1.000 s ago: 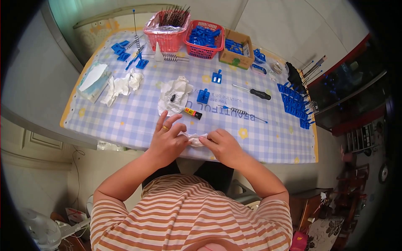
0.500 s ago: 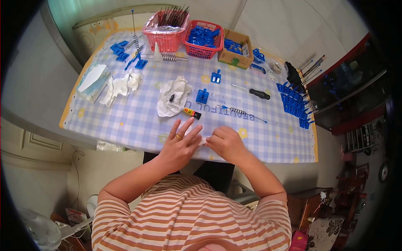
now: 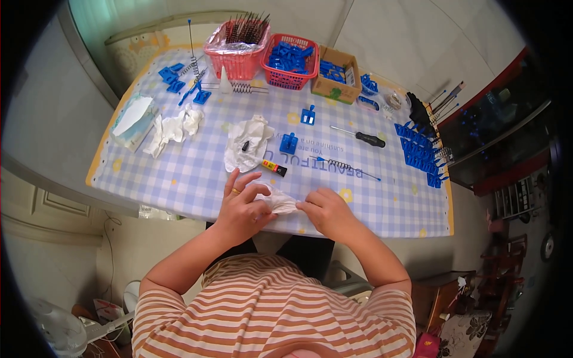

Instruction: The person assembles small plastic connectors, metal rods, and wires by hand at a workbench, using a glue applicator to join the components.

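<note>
The wide fisheye head view looks steeply down from head height, close above the striped shirt, facing forward across the checked tablecloth to the wall beyond

Tablecloth: I get it evenly bright, its shadows soft and faint.
Wall: pale, softly lit to my eye.
Cabinet: dim, with small blue glints.
Table edge: bowed by my lens; corners fall black.

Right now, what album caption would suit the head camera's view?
Two bare hands, left and right, with crumpled white tissue between them over a checked tablecloth, near a small tube.
</note>
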The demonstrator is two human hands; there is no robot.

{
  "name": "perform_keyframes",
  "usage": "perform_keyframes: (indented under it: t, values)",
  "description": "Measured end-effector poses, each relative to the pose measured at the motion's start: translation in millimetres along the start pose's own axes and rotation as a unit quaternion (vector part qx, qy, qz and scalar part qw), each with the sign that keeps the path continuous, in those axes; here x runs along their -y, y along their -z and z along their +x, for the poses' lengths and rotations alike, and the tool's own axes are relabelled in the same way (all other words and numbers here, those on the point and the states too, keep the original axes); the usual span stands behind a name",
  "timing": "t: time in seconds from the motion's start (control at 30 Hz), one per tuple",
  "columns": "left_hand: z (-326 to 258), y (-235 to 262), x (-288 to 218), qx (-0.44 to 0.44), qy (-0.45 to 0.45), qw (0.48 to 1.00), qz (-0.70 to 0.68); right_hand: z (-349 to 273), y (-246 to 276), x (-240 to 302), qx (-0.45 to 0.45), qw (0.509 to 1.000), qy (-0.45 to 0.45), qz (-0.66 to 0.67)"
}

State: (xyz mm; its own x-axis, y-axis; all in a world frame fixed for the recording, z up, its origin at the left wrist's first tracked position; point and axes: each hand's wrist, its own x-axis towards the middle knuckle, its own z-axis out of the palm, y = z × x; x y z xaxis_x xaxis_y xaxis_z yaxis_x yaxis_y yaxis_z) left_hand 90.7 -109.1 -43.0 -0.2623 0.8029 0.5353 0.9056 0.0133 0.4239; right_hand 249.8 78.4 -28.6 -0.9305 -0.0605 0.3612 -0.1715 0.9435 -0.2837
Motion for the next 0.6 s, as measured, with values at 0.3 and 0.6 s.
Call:
perform_keyframes:
  t: [0.3,0.6]
  values:
    - [8,20,-2,0.018,0.058,0.994,-0.094,18,40,-2,0.087,0.991,-0.055,0.081]
    - [89,54,52,-0.093,0.137,0.962,-0.218,62,68,-49,0.018,0.992,-0.079,0.099]
